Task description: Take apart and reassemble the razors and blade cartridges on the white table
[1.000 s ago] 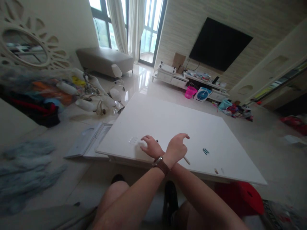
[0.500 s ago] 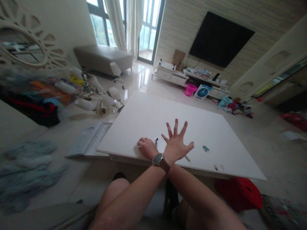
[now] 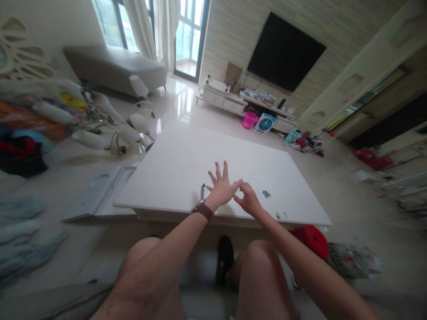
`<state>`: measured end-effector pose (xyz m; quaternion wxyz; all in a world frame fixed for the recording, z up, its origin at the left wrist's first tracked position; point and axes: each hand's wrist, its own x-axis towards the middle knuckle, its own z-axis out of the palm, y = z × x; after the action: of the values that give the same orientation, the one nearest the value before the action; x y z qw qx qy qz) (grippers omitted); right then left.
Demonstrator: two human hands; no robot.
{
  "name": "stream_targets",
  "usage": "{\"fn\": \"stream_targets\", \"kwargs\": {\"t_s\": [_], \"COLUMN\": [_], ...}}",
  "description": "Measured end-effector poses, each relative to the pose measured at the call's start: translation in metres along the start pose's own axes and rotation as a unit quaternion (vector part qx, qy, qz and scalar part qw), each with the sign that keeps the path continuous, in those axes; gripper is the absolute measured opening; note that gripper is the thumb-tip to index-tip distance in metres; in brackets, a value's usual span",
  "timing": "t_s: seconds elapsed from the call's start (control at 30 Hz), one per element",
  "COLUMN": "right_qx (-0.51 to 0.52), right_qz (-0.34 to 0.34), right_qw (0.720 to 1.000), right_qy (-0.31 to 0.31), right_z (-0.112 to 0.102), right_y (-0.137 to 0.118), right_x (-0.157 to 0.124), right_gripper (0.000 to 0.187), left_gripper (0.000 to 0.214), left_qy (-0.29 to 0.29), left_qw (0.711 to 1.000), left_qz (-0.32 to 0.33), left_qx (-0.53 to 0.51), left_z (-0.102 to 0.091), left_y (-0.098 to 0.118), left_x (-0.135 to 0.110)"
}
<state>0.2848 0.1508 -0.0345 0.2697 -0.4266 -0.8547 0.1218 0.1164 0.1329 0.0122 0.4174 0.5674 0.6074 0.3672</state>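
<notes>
My left hand (image 3: pixel 220 190), with a watch (image 3: pixel 201 206) on its wrist, is held over the white table (image 3: pixel 187 155), palm down and fingers spread. My right hand (image 3: pixel 249 201) has curled fingers that meet the tip of the left thumb. Whatever may be between those fingers is too small to make out. Left of the left hand lies a slim silver tool with a dark tip (image 3: pixel 202 191). Several small dark green sticks (image 3: pixel 266 194) are on the table to the right of my right hand, and two tiny pieces lie near the front edge, one of them yellowish (image 3: pixel 277 215).
A red stool (image 3: pixel 312 240) stands by the table's right front corner. At the left are a lamp with white shades (image 3: pixel 90 140), an open flat box (image 3: pixel 96 195) and a grey bench (image 3: pixel 113 66). A pink basket (image 3: pixel 249 120) is near the TV cabinet.
My right hand has come from under the left wrist, at the table's left, across to the left thumb. The left hand keeps its fingers spread. The view has swung to the right.
</notes>
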Motion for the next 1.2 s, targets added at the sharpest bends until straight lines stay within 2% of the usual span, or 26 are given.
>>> {"fn": "stream_targets", "kwargs": {"t_s": [0.07,0.1,0.17,0.23,0.27,0.33,0.4,0.43,0.47,0.53,0.63,0.77,0.97,1.1,1.2], "right_qx": [0.007,0.015,0.032,0.042,0.039,0.007,-0.071,-0.122,-0.142,-0.161,-0.176,-0.188,-0.162,-0.107,-0.048], "right_qz": [-0.001,-0.005,-0.021,-0.033,-0.028,0.022,0.142,0.218,0.254,0.295,0.328,0.342,0.338,0.336,0.319], "right_qw": [1.0,1.0,0.999,0.999,0.999,1.0,0.987,0.967,0.956,0.94,0.924,0.916,0.923,0.932,0.945], "right_qy": [0.019,0.025,0.024,0.008,-0.002,-0.02,-0.03,-0.042,-0.048,-0.062,-0.083,-0.086,-0.089,-0.083,-0.061], "right_z": [-0.024,-0.033,-0.045,-0.051,-0.053,-0.057,-0.06,-0.061,-0.061,-0.058,-0.048,-0.032,-0.027,-0.03,-0.033], "right_y": [0.001,-0.002,-0.009,-0.007,-0.001,0.023,0.058,0.078,0.096,0.125,0.149,0.154,0.147,0.129,0.106], "right_x": [-0.013,-0.017,-0.021,-0.02,-0.02,-0.021,-0.03,-0.037,-0.045,-0.065,-0.092,-0.107,-0.101,-0.094,-0.078], "right_gripper": [0.04,0.039,0.039,0.041,0.043,0.049,0.042,0.036,0.034,0.039,0.049,0.046,0.019,0.017,0.018], "left_gripper": [0.098,0.09,0.063,0.036,0.027,0.017,0.017,0.02,0.024,0.031,0.036,0.03,0.021,0.022,0.025], "left_qy": [-0.047,-0.091,-0.195,-0.249,-0.242,-0.178,-0.113,-0.093,-0.079,-0.066,-0.063,-0.059,-0.05,-0.06,-0.06], "left_qw": [0.994,0.984,0.947,0.912,0.907,0.911,0.91,0.906,0.902,0.896,0.891,0.88,0.87,0.865,0.858], "left_qz": [-0.058,-0.078,-0.094,-0.087,-0.081,-0.077,-0.084,-0.088,-0.094,-0.103,-0.11,-0.119,-0.132,-0.143,-0.151], "left_qx": [-0.079,-0.132,-0.24,-0.314,-0.335,-0.363,-0.389,-0.403,-0.413,-0.426,-0.437,-0.456,-0.473,-0.477,-0.487], "left_z": [0.005,0.008,0.012,0.013,0.013,0.01,0.005,0.003,0.001,-0.001,-0.001,0.0,0.004,0.005,0.004], "left_y": [-0.004,-0.005,-0.007,-0.009,-0.009,-0.011,-0.012,-0.012,-0.011,-0.01,-0.008,-0.008,-0.012,-0.014,-0.014], "left_x": [0.004,0.005,0.005,0.004,0.004,0.006,0.009,0.011,0.012,0.013,0.015,0.019,0.019,0.014,0.012]}}
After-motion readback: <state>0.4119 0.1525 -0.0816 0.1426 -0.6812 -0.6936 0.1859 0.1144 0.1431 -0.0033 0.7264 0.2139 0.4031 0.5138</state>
